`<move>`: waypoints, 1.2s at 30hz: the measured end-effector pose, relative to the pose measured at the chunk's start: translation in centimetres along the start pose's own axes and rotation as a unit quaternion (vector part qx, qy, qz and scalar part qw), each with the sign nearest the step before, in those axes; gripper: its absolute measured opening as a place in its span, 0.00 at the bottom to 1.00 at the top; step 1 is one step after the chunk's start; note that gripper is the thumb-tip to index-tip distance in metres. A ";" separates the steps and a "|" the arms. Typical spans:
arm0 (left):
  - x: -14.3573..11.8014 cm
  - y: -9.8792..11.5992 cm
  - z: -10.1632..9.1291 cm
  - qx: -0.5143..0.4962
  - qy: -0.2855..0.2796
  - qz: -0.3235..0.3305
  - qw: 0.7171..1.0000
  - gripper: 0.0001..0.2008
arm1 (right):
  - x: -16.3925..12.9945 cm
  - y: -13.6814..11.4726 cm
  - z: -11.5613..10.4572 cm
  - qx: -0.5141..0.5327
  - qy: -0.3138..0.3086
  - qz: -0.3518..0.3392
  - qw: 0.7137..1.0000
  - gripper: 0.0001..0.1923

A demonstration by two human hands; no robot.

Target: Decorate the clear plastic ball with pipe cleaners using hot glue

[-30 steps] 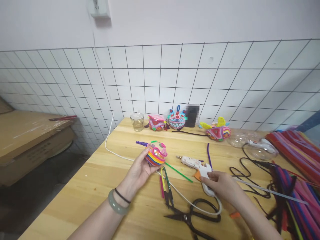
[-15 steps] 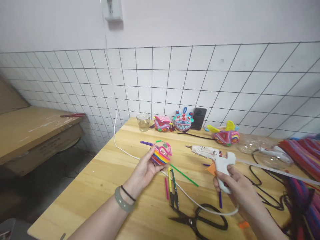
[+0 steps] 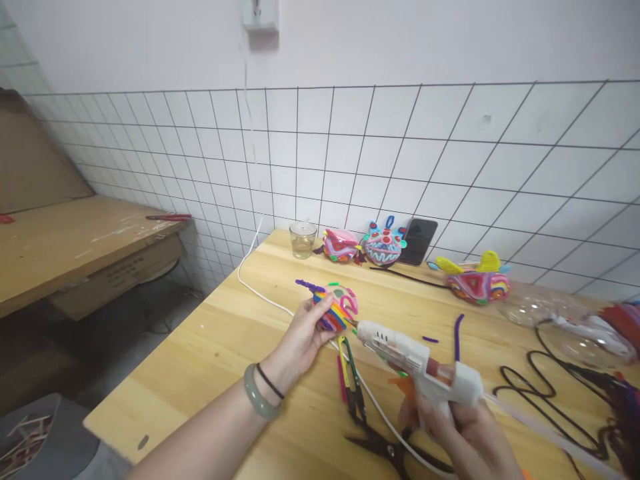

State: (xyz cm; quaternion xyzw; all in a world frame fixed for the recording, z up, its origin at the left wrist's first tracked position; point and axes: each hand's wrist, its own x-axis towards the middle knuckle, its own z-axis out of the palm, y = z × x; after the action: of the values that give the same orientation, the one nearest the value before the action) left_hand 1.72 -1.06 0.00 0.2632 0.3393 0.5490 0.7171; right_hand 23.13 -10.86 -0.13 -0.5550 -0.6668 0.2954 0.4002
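Fuzzy striped ball [image 3: 336, 311] in left hand [image 3: 300, 340]; white plastic glue gun [image 3: 419, 363] nozzle touching.

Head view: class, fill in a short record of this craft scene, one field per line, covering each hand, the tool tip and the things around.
left hand: left hand holds a rainbow pipe-cleaner ornament just above the wooden table
right hand: right hand grips a white glue gun
tool tip: nozzle at the ornament's right side
near the hands: small snips, black scissors
back edge: glass cup, three finished ornaments, phone
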 end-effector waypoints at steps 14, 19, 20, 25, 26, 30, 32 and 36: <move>-0.4 -0.7 0.1 0.003 -0.025 -0.039 0.999 0.17 | 0.6 -2.1 0.7 -0.098 0.076 -0.122 0.985 0.21; -0.5 -0.7 0.3 0.012 -0.021 -0.035 0.999 0.18 | 0.8 -2.6 1.0 -0.116 0.098 -0.132 0.979 0.25; -0.6 -0.7 0.3 0.013 -0.024 -0.034 0.999 0.18 | 0.8 -2.6 1.0 -0.117 0.099 -0.135 0.979 0.24; -0.6 -0.7 0.2 0.020 -0.037 -0.037 0.998 0.19 | 0.6 -2.1 0.8 -0.114 0.096 -0.135 0.980 0.20; -0.6 -0.7 0.2 0.022 -0.040 -0.037 0.998 0.19 | 0.6 -1.8 0.7 -0.112 0.085 -0.129 0.982 0.20; -0.6 -0.8 0.2 0.026 -0.038 -0.038 0.998 0.19 | 0.4 -1.1 0.7 -0.112 0.052 -0.109 0.986 0.19; -0.6 -0.9 0.2 0.025 -0.034 -0.039 0.998 0.19 | 0.5 -1.2 0.7 -0.109 0.058 -0.107 0.986 0.19; -0.6 -0.9 0.2 0.019 -0.037 -0.043 0.998 0.19 | 0.5 -1.4 0.7 -0.098 0.056 -0.105 0.988 0.18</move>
State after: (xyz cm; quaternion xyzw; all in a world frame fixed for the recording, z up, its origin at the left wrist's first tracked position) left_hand 2.34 -1.84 -0.43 0.2822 0.3334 0.5013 0.7469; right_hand 21.76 -10.62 0.82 -0.5340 -0.7237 0.1530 0.4094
